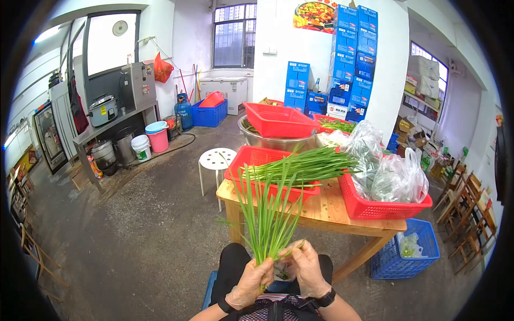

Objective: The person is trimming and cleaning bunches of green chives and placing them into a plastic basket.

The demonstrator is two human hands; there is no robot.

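We hold the bunch (267,219) of green chives upright over our lap, low in the middle of the view, its leaves fanning up in front of the table's near edge. Our left hand (250,286) is closed round the lower ends of the stalks. Our right hand (306,270) is curled just beside it with its fingertips on the stalks, and we cannot tell whether it grips any. Just beyond stands the wooden table (326,211), its near corner close to our knees. On it a red basket (251,158) bearing a heap (308,165) of more chives sits at the left edge. A second basket (375,209), filled with clear bags (388,179), sits at the right edge, with a bare strip of wood between them. Behind these we see a steel bowl (273,142) with a third basket (278,120) resting on top. A white stool (217,159) stands just left of the table, and a blue crate (401,251) sits on the floor by its right end. The floor (134,224) is bare grey concrete, wide and open to our left as far as the bench (115,125) with pots and buckets along the left wall. At the back, stacked blue boxes (348,59) stand against a white pillar, with a freezer (225,91) and a gas cylinder (183,112) to their left. Wooden chairs (466,214) crowd the right side, where the room is narrow.
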